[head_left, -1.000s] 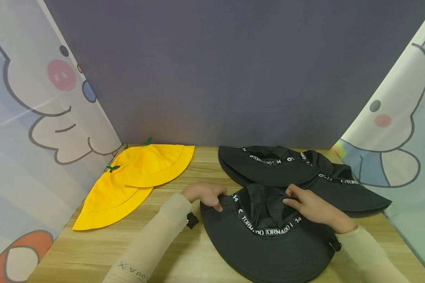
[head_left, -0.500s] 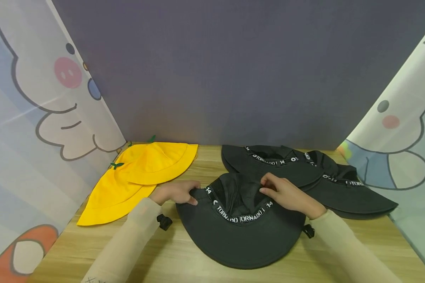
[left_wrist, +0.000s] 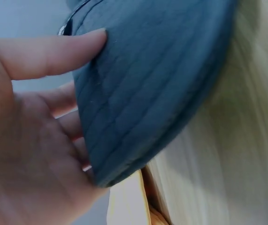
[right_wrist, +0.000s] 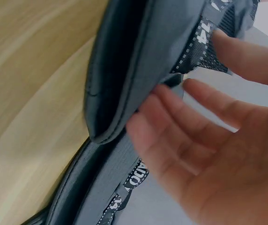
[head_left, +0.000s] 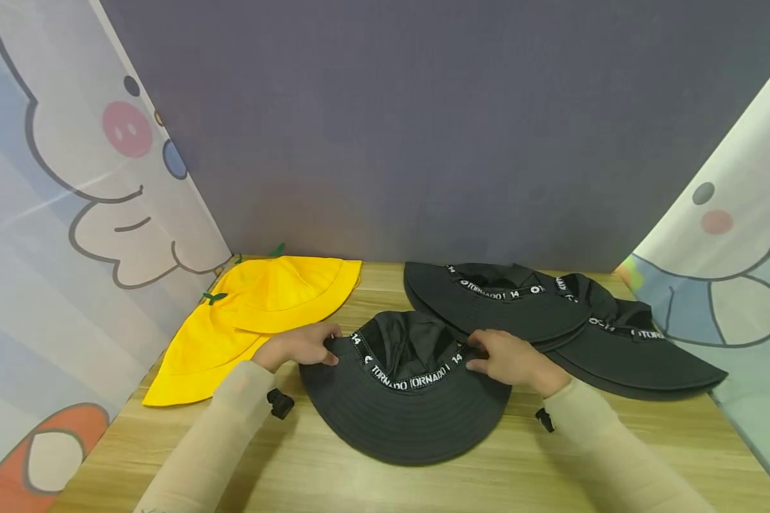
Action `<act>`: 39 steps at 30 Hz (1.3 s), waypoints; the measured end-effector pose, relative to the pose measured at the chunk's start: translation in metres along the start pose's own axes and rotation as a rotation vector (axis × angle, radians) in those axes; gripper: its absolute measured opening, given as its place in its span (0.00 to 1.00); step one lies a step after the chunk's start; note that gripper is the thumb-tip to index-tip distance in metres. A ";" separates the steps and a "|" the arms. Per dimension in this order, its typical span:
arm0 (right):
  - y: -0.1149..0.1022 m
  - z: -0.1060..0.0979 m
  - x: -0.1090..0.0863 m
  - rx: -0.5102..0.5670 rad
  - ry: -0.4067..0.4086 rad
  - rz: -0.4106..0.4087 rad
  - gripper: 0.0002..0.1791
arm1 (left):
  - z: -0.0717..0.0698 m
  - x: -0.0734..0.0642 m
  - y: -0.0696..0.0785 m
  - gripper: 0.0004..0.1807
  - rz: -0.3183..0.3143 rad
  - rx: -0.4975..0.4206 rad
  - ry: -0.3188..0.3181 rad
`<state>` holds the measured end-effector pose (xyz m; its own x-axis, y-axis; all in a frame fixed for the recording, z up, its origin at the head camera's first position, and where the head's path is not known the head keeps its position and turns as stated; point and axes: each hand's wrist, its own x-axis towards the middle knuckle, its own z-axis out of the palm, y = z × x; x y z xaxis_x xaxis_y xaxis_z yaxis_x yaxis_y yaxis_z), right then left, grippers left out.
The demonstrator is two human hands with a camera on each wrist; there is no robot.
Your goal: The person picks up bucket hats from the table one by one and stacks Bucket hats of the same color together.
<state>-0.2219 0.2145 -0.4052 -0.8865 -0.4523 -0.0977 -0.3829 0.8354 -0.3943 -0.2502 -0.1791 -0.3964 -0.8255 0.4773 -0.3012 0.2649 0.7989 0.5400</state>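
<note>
Front black hat (head_left: 404, 427): in the middle of your reach, between your 2 hands, its brim fanned towards you and its crown opening showing.
Lettered band (head_left: 398, 385): runs round that opening, white "TORNADO" and "14" on black.
Left hand (head_left: 297, 347): you hold the left end of the brim, thumb on the upper side, fingers beneath, so the gap between them is narrow.
Right hand (head_left: 510, 360): you hold the hat's right side, thumb at the band near a "14", fingers tucked at the brim's underside.
Yellow hats (head_left: 295, 292): 2 of them overlap beyond your left hand, green sprouts on top.
Back black hats (head_left: 507, 318): overlapping behind and to the right of your right hand; you can't tell whether the front hat touches them.
Surface (head_left: 423, 491): wood-grained, under the hats.
Back wall (head_left: 391, 128): plain dark grey.
Side panels (head_left: 32, 342): pale, with cartoon figures, to your left and right.
</note>
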 end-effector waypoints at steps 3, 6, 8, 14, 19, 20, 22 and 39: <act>-0.002 0.006 0.001 -0.092 -0.005 0.047 0.25 | 0.004 0.001 -0.001 0.21 0.022 -0.022 0.046; -0.002 0.012 0.001 -0.150 0.011 0.062 0.25 | 0.008 0.003 -0.002 0.22 0.057 -0.033 0.093; -0.001 0.014 0.002 -0.175 0.032 0.060 0.24 | 0.011 0.004 -0.003 0.22 0.068 -0.008 0.121; -0.004 0.018 0.003 -0.262 0.065 0.044 0.22 | 0.020 0.002 0.012 0.18 -0.037 0.253 0.172; -0.009 0.019 0.006 -0.280 0.095 0.034 0.22 | 0.028 -0.001 0.039 0.30 -0.123 0.415 0.109; -0.010 0.019 0.006 -0.280 0.099 0.030 0.22 | 0.030 -0.001 0.044 0.35 -0.135 0.423 0.083; -0.012 0.020 0.007 -0.281 0.106 0.024 0.22 | 0.032 -0.001 0.052 0.45 -0.166 0.433 0.039; -0.009 0.019 0.000 -0.227 0.077 0.050 0.23 | 0.045 0.010 0.063 0.55 -0.261 0.458 0.044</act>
<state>-0.2139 0.2008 -0.4187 -0.9199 -0.3903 -0.0384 -0.3785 0.9091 -0.1742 -0.2190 -0.1075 -0.4008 -0.9106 0.2335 -0.3409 0.2304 0.9718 0.0501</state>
